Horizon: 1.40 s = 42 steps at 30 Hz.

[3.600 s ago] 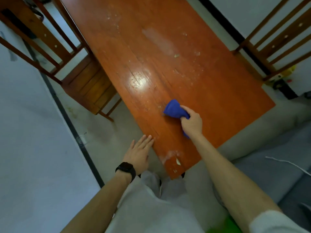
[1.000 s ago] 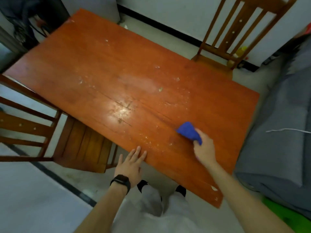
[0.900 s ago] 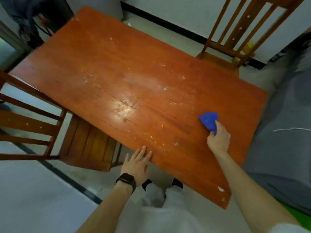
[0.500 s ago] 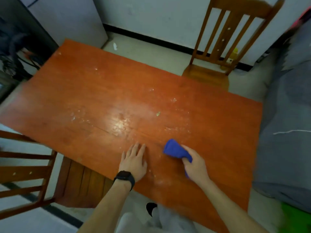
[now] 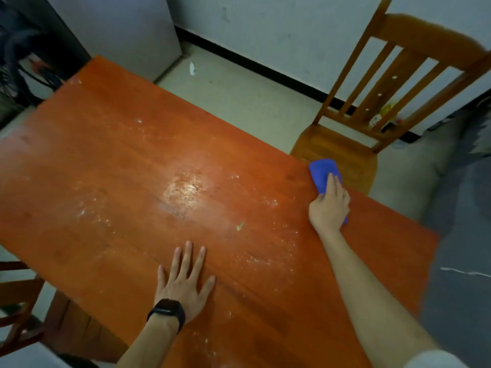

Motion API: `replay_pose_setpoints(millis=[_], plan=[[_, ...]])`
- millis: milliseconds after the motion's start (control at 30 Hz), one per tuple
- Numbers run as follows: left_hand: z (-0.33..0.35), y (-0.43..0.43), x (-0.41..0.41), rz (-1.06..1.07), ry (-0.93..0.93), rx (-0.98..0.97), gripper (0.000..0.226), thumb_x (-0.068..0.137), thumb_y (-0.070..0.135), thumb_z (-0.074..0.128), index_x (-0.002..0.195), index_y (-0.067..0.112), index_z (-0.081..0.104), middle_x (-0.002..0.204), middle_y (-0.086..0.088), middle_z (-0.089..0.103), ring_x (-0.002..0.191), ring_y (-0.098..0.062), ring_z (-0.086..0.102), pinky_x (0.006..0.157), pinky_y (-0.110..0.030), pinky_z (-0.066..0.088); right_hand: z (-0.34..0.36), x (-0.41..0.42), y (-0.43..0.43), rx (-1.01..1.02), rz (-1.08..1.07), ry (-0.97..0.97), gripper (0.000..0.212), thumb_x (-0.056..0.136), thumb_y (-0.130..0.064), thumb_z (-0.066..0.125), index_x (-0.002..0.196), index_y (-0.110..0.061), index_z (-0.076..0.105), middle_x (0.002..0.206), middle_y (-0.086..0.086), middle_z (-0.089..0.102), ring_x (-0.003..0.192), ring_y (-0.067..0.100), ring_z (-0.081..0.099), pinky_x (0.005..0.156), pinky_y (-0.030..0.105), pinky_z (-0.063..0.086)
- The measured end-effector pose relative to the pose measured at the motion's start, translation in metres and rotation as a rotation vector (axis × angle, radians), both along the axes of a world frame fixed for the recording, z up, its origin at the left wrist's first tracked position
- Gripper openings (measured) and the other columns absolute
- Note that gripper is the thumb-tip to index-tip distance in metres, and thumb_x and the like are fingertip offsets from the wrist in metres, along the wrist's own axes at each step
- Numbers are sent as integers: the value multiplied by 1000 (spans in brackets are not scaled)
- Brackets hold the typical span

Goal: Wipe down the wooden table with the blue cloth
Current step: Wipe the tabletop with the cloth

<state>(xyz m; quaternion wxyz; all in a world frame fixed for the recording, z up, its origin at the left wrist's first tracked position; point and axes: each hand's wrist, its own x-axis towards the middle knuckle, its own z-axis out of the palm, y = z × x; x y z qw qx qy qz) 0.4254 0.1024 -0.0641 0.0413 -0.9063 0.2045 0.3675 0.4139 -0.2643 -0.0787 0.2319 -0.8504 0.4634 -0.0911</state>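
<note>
our right hand, fingers curled round the blue cloth, has swept it from beside our left hand to the far edge of the wooden table, by the chair. the left hand lies flat, fingers spread, holding nothing. pale specks remain mid-table, so we judge plenty is left to wipe.

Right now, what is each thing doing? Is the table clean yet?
blue cloth: bunched, at the table's far edge, under the right hand.
right hand: grips the cloth, pressing it down.
left hand: flat on the table, fingers spread.
wooden table: not clean, white specks and a pale crumb on it.
chair: upright, beside the far edge.
</note>
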Motion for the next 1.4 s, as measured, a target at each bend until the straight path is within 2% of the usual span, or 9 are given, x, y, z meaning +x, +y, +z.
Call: replay_pose_setpoints(millis=[167, 267, 467, 700, 800, 933, 1033, 1300, 1400], plan=[[-5, -3, 0, 20, 15, 26, 71, 91, 74, 2, 133, 44, -47, 142, 11, -55, 137, -19, -43, 117, -56, -14, 5, -26, 108, 345, 663, -97, 57, 69, -5, 43, 117, -21, 70, 120, -6, 68, 115, 13, 55, 104, 29, 41], [-2, -4, 1, 8, 10, 19, 71, 92, 73, 3, 134, 44, -45, 145, 11, -52, 138, -19, -42, 118, -55, -13, 18, 13, 68, 527, 473, -136, 53, 72, 6, 48, 112, -20, 73, 111, -11, 68, 116, 14, 60, 99, 9, 36], [2, 0, -1, -11, -10, 19, 73, 92, 74, 7, 138, 44, -43, 147, 9, -50, 141, -21, -38, 119, -55, -9, 12, 72, -4, 135, 220, -26, 61, 81, 0, 46, 137, -24, 51, 145, -1, 49, 134, 24, 40, 112, 40, 31], [2, 2, 2, -13, 25, 9, 78, 93, 73, 14, 139, 44, -40, 150, 9, -47, 143, -21, -36, 120, -57, -3, 13, -40, 130, 372, 766, 39, 44, 61, -10, 43, 90, -32, 68, 109, -20, 68, 105, 12, 53, 94, 43, 43], [5, 3, 5, -39, 43, 13, 80, 93, 73, 17, 141, 43, -38, 150, 8, -46, 144, -22, -34, 120, -57, -1, 29, -32, 114, 593, 609, -23, 40, 55, -12, 38, 72, -37, 65, 94, -19, 70, 96, 1, 57, 96, 31, 45], [9, 6, 7, -59, 43, 23, 81, 93, 72, 19, 142, 42, -37, 151, 6, -46, 145, -23, -32, 121, -57, 1, 28, 2, 23, 279, 241, -121, 56, 65, -11, 39, 109, -31, 68, 119, -4, 68, 115, 18, 58, 102, 30, 42], [9, 2, 5, -47, 36, 12, 82, 95, 70, 24, 144, 41, -36, 152, 6, -44, 146, -22, -30, 121, -56, 4, 12, 6, -6, 165, 81, 19, 70, 83, -2, 45, 148, -27, 40, 151, 0, 45, 137, 28, 39, 114, 43, 33], [6, 3, 6, -41, 29, 1, 84, 95, 69, 27, 145, 41, -34, 152, 5, -44, 146, -23, -30, 121, -57, 4, 2, -100, 151, 358, 533, -58, 62, 67, -8, 42, 116, -34, 70, 121, -20, 62, 113, 11, 50, 99, 34, 40], [5, 4, 5, -52, 18, 10, 83, 95, 70, 24, 144, 40, -35, 152, 4, -44, 146, -23, -30, 121, -57, 4, 3, -78, 107, 396, 330, -135, 61, 73, 0, 43, 124, -25, 66, 127, -5, 64, 123, 15, 53, 108, 14, 31]])
